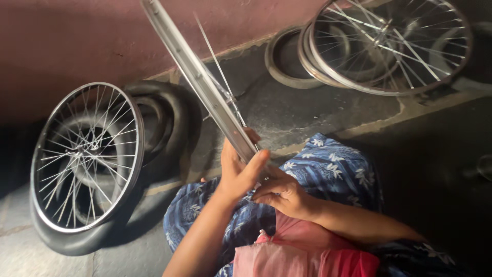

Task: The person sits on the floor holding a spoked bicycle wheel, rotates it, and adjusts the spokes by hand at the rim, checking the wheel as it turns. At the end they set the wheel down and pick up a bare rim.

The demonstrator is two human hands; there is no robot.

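A silver bicycle rim [202, 82] with thin spokes stands edge-on in front of me, its lower part resting over my lap. My left hand [237, 172] wraps around the rim's lower edge, thumb on the near side. Just below, my right hand [284, 195] pinches with closed fingers at the base of the rim, where the spokes meet it; what it holds is too small to see. My knees are covered by blue flowered cloth [328, 172], with pink cloth [302, 251] nearer to me.
A spoked wheel [87, 156] leans on black tyres [164, 128] at the left, against a reddish wall [77, 41]. More spoked rims [389, 46] and a tyre [282, 59] lie at the upper right on the cracked concrete floor [297, 110].
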